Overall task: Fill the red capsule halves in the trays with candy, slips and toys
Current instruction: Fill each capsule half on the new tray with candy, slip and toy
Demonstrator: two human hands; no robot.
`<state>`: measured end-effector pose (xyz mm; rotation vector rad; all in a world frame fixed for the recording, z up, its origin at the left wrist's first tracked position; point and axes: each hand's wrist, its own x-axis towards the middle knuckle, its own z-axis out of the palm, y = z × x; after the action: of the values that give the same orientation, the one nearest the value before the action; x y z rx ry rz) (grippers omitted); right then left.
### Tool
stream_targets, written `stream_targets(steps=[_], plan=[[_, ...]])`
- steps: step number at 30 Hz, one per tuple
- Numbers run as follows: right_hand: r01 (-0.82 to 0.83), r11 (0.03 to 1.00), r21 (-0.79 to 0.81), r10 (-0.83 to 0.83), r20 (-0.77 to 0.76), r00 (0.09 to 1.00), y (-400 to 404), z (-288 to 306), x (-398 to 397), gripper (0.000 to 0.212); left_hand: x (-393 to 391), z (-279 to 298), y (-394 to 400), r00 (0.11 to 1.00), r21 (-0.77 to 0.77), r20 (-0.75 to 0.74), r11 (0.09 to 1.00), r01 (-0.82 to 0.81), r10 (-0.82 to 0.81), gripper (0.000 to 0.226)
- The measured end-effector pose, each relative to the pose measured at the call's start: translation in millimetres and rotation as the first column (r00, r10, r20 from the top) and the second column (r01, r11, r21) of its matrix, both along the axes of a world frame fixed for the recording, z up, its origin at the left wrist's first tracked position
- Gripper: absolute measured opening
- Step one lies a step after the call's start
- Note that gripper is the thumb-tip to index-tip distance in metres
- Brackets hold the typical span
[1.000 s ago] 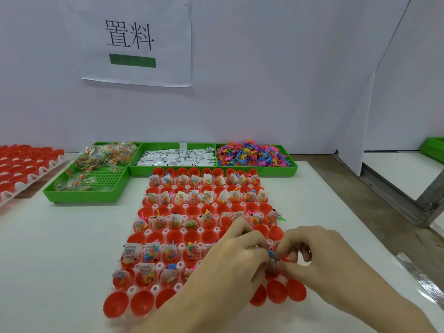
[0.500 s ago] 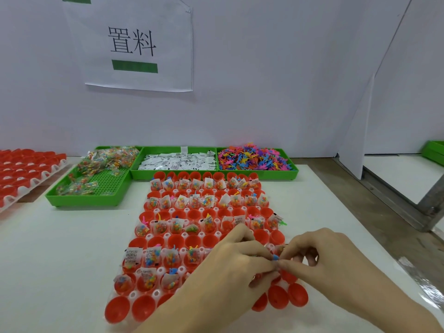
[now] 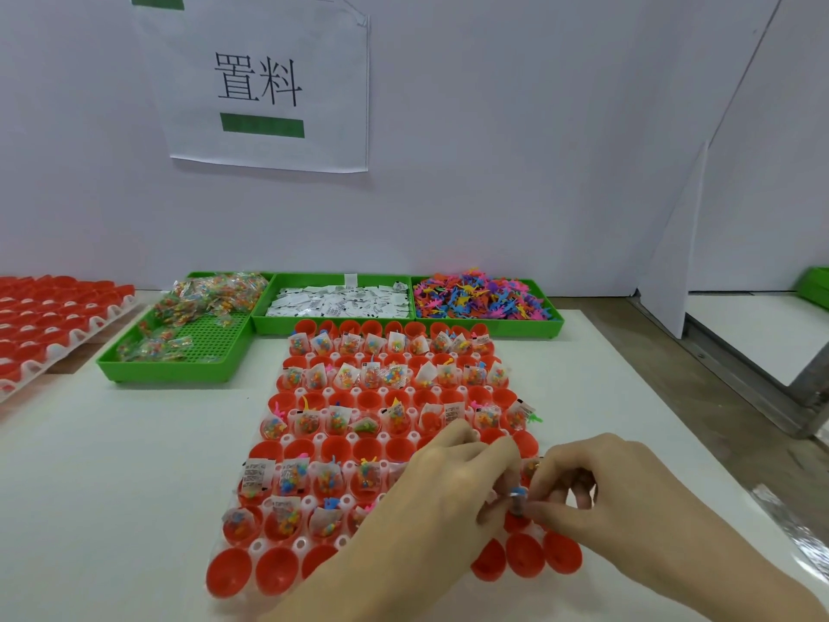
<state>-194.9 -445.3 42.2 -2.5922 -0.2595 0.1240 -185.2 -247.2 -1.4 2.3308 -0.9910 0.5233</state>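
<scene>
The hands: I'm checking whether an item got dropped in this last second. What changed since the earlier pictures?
Little: left hand and right hand keep pinching the small blue toy between them above the capsule tray, nothing released. Green bins and capsules unchanged.

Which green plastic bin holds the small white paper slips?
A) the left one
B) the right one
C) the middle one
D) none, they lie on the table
C: the small white paper slips fill the middle green plastic bin, between the bin of clear candy packets on the left and the bin of colourful plastic toys on the right.
</scene>
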Motion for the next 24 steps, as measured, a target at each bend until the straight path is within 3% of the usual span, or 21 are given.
stream_targets(steps=[6,13,20,24], plan=[[0.002,1.000,-0.031,-0.001,0.008,1.000,-1,0,-1,0.020,-1,-1,-1,0.992,0.103,0.106,0.993,0.064,-0.075,0.014],[0.059,0.998,0.003,-0.059,0.067,0.996,-9,27,4,0.022,2,4,7,0.995,-0.036,0.053,0.996,0.084,-0.082,0.008],[-0.062,0.960,0.275,0.002,0.215,0.977,28,24,59,0.032,31,38,51,0.984,-0.204,-0.117,0.966,-0.157,0.135,0.011],[-0.072,0.922,0.381,-0.020,0.231,0.973,42,-3,84,0.029,75,46,105,0.918,-0.178,-0.173,0.905,-0.386,0.357,0.013]])
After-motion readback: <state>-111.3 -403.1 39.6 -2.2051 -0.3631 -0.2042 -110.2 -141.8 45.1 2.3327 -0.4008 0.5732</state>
